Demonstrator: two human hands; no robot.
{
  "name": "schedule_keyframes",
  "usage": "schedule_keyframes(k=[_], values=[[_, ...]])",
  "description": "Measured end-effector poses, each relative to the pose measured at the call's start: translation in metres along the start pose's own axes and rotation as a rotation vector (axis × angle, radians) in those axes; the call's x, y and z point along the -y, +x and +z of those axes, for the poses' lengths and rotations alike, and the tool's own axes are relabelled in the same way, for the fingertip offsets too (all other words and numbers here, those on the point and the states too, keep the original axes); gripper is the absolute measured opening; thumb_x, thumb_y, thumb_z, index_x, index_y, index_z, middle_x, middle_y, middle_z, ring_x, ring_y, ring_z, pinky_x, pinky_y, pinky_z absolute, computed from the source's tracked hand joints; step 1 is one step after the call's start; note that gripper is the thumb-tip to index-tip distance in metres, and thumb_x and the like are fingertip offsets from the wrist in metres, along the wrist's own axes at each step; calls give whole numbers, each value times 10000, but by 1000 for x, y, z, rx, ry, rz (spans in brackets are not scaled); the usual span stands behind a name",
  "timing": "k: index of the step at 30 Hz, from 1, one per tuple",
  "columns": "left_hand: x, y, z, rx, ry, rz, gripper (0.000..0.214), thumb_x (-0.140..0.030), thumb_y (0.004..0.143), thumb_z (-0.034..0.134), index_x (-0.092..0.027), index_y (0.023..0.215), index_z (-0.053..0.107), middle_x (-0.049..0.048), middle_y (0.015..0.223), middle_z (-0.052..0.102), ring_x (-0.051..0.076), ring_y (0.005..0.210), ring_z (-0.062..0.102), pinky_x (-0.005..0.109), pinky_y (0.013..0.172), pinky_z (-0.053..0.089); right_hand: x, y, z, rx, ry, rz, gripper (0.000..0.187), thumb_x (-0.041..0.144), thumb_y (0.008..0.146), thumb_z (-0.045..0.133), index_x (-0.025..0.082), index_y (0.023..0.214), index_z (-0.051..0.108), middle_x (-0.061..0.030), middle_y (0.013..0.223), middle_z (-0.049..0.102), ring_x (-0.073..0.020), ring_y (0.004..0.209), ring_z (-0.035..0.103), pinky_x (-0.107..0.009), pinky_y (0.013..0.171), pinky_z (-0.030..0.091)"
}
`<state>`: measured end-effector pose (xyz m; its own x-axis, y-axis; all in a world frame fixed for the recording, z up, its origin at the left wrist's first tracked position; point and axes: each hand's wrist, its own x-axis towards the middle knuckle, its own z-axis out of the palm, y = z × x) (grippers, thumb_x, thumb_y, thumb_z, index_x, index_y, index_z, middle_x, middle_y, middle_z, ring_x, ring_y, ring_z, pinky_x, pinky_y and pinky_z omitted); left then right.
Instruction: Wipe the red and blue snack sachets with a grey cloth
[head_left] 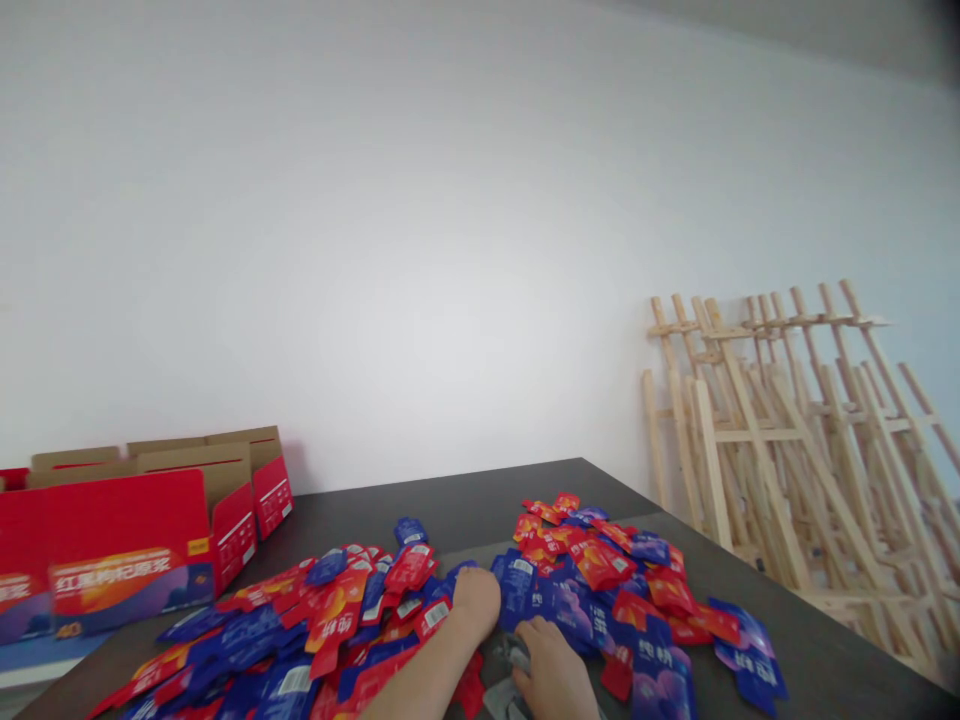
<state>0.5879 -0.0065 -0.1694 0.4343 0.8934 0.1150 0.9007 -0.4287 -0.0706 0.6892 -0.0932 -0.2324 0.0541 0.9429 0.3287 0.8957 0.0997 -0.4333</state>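
My left hand (478, 598) reaches over the table between two heaps of small flat pouches. It is closed, fingers curled down and out of sight, so what it holds, if anything, is hidden. Blue pouches (517, 590) lie right beside it. My right hand (553, 672) is lower and nearer, its fingers bent and apart from the thumb, with nothing visible between them. Close to its fingertips lies a grey patterned item (504, 660) whose kind I cannot make out. Red pouches (335, 610) and blue ones fill the left heap; the right heap mixes red pouches (600, 557) and blue.
Open red cardboard boxes (135, 510) with brown flaps stand on the left. The dark table (345, 515) reaches back to a white wall (420, 250). Several wooden easels (757, 435) lean against the wall beyond the table's right edge. A few blue pouches (754, 660) lie near that edge.
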Motion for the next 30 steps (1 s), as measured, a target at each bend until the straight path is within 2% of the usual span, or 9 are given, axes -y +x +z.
schedule_keyframes(k=[3, 6, 10, 13, 15, 18, 23, 28, 30], values=[[8, -14, -19, -66, -32, -8, 386, -79, 830, 300, -71, 1004, 645, 190, 1015, 668, 273, 996, 618, 406, 874, 447, -1, 4, -1, -6, -36, 26, 315, 139, 699, 513, 208, 989, 615, -61, 1028, 625, -221, 1036, 541, -291, 880, 388], [18, -39, -32, -211, -170, 11, 386, -203, 900, 274, -157, 1079, 612, 115, 1095, 649, 221, 1053, 587, 349, 926, 418, -5, 11, -5, -36, 17, 38, 294, 155, 727, 506, 178, 1002, 607, -86, 1026, 634, -219, 1040, 556, -292, 876, 392], [26, -69, -15, -339, -693, -109, 388, -374, 895, 311, -153, 1033, 599, 111, 1061, 660, 214, 1028, 597, 314, 892, 438, -20, 17, -17, -6, 200, 56, 216, 151, 741, 464, 190, 911, 592, -45, 925, 662, -170, 894, 611, -255, 790, 420], [25, -79, 19, -161, -1028, -244, 355, -383, 842, 378, -136, 1035, 545, 71, 757, 684, 206, 701, 658, 287, 598, 484, -33, 12, -31, -42, 242, 90, 169, 171, 758, 436, 202, 851, 573, -32, 863, 661, -165, 819, 613, -258, 750, 430], [22, -84, 39, 61, -1205, -201, 324, -366, 797, 431, -146, 1016, 523, -5, 558, 612, 159, 461, 592, 222, 408, 382, -37, 3, -41, -116, 232, 110, 179, 197, 770, 432, 201, 881, 572, -52, 906, 652, -179, 862, 602, -273, 774, 428], [17, -90, 54, 317, -1311, -62, 286, -297, 724, 479, -145, 962, 526, -39, 490, 572, 108, 327, 493, 174, 321, 262, -28, -16, -54, -206, 181, 40, 236, 186, 749, 440, 209, 941, 575, -58, 991, 624, -193, 948, 567, -289, 834, 409], [19, -95, 51, 362, -1260, -32, 231, -229, 681, 439, -143, 858, 561, -67, 379, 493, 70, 228, 270, 192, 315, 211, -14, -30, -73, -260, 105, -70, 330, 138, 699, 456, 231, 994, 571, -43, 1057, 588, -205, 1030, 513, -303, 893, 380], [21, -95, 47, 385, -1252, -76, 249, -247, 656, 451, -132, 821, 597, -51, 367, 479, 91, 258, 295, 219, 351, 247, -18, -23, -80, -316, 108, 3, 307, 167, 728, 448, 208, 1012, 556, -75, 1062, 575, -227, 1046, 499, -334, 924, 369], [18, -96, 47, 385, -1284, -92, 253, -293, 665, 481, -133, 818, 603, -46, 388, 495, 86, 270, 320, 215, 356, 253, -9, -25, -72, -261, 153, -56, 317, 157, 729, 432, 214, 1014, 557, -70, 1062, 570, -216, 1042, 498, -320, 916, 372]])
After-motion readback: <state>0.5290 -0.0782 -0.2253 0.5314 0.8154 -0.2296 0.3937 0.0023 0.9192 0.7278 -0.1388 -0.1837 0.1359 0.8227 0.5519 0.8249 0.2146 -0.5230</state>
